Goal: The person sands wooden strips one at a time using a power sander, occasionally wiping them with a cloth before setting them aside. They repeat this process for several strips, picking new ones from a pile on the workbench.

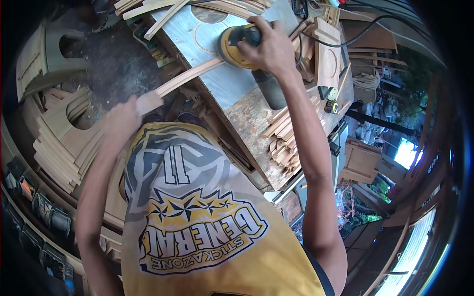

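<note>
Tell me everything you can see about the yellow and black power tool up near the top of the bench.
The power tool, which looks like a sander, has a rounded yellow and black body, seemingly hard plastic. A dark cylinder, apparently its dust canister, sticks out below the wrist. The right hand grips its black upper part, holding it over the pale sheet on the bench. A wooden strip reaches its yellow edge. Whether it is running can't be told.
</note>
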The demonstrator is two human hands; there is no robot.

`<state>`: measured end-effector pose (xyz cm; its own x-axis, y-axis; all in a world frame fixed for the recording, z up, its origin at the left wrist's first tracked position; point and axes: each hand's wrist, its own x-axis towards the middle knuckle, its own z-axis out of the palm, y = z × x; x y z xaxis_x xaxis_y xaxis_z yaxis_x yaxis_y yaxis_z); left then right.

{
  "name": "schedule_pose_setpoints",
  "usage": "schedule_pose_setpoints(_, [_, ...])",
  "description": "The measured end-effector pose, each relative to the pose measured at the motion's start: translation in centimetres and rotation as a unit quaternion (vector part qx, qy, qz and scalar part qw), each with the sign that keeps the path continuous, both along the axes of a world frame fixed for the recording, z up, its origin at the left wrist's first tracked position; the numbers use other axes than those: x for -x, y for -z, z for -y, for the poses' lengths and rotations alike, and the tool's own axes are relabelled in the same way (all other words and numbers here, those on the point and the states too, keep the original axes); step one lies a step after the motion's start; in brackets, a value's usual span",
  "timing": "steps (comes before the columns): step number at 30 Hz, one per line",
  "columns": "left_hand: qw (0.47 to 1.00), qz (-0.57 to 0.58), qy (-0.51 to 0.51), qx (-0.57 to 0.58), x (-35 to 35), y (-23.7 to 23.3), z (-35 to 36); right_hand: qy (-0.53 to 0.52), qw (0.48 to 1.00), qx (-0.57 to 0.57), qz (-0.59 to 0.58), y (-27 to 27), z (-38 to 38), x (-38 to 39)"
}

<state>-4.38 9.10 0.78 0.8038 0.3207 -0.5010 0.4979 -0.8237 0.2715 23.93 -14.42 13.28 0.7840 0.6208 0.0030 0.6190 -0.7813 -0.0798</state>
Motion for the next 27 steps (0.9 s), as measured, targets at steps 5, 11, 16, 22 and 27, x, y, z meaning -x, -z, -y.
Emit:
schedule_pose_setpoints(5, [0.998,0.04,0.047,0.013,-4.3,0.7,1.5,-0.036,0.998,0.026,-0.039,1.7,-2.6,3.7])
schedule_pose_setpoints(11, [0.999,0.037,0.002,0.025,-2.6,1.2,0.9,-0.038,0.999,0.031,-0.002,2.6,-0.7,1.9])
schedule_pose_setpoints(16, [0.999,0.008,0.017,0.03,-3.6,0.4,0.9,-0.026,0.999,0.032,0.013,2.2,-0.7,3.2])
schedule_pose_setpoints(22, [0.999,0.031,0.027,0.034,-2.5,1.7,0.2,-0.095,0.995,0.001,-0.014,2.5,-2.7,5.3])
schedule_pose_setpoints(27, [0.999,0.011,0.025,0.022,-0.3,0.6,-1.0,0.008,0.998,0.057,-0.009,2.2,1.5,0.7])
